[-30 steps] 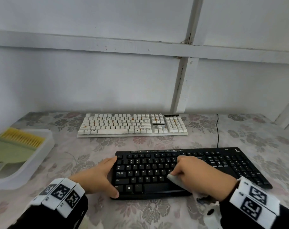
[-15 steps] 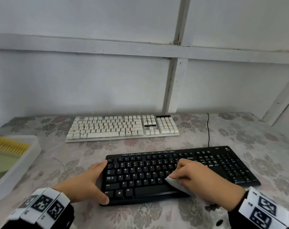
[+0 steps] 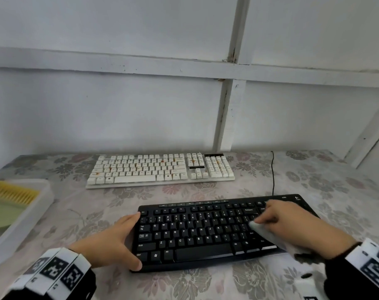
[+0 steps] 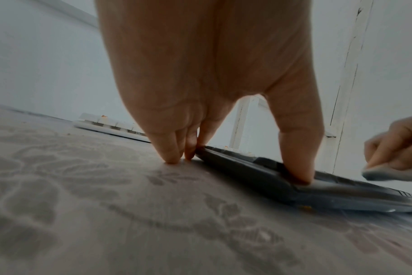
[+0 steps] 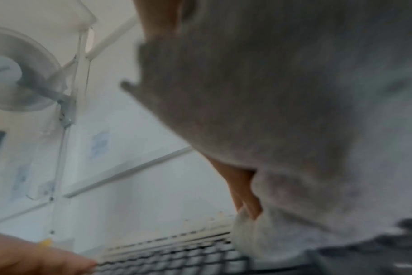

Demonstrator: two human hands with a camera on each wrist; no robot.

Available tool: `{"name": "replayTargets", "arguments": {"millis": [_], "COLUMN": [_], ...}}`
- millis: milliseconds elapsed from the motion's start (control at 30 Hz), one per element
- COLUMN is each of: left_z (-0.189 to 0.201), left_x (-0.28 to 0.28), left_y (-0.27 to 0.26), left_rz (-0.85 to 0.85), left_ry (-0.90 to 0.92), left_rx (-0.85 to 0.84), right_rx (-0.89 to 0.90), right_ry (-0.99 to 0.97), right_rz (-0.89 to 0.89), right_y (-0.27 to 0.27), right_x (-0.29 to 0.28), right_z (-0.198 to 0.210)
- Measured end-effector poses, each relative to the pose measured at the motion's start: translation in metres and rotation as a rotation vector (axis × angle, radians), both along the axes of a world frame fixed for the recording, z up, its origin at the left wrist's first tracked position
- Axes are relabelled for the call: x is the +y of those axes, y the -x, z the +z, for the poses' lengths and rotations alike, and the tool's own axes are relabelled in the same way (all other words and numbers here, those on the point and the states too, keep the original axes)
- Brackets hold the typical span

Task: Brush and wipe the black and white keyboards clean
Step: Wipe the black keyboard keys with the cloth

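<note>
At far left, white tray (image 3: 21, 230) with yellow brush (image 3: 13, 194). Left hand (image 3: 110, 245), fingers straight, bracing black keyboard (image 3: 195, 234) at its left edge. White keyboard (image 3: 160, 169) lying behind. Right hand (image 3: 292, 226) clutching white cloth (image 3: 268, 234), pressed on right-side keys.

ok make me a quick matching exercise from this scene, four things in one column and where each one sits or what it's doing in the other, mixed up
Things:
1. black keyboard
2. white keyboard
3. cloth
4. yellow brush

Places or states:
A. lying in the white tray at the table's left edge
B. far side of the table, near the wall, with orange stains on its keys
C. bunched in the right hand, pressed on keys
D. near side of the table, its left end braced by the left hand

Pairs: 1-D, 2-B, 3-C, 4-A
</note>
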State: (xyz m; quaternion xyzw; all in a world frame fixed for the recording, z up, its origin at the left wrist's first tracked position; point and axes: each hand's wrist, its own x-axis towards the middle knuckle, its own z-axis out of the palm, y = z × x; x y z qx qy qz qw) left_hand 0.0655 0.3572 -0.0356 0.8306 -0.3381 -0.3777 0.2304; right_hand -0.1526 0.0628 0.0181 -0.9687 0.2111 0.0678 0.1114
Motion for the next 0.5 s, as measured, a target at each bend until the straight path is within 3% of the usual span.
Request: {"name": "replayTargets", "arguments": {"millis": [233, 500], "left_z": [-0.002, 0.000], "left_x": [0.000, -0.001], "left_y": [0.000, 0.002], "left_rz": [0.014, 0.040], "left_ry": [0.032, 0.030], "left_rx": [0.022, 0.042], "right_rx": [-0.016, -0.049], "right_ry": [-0.128, -0.054], "right_rz": [0.308, 0.169], "right_y": [-0.040, -0.013], "right_x": [0.077, 0.046], "right_z": [-0.003, -0.011]}}
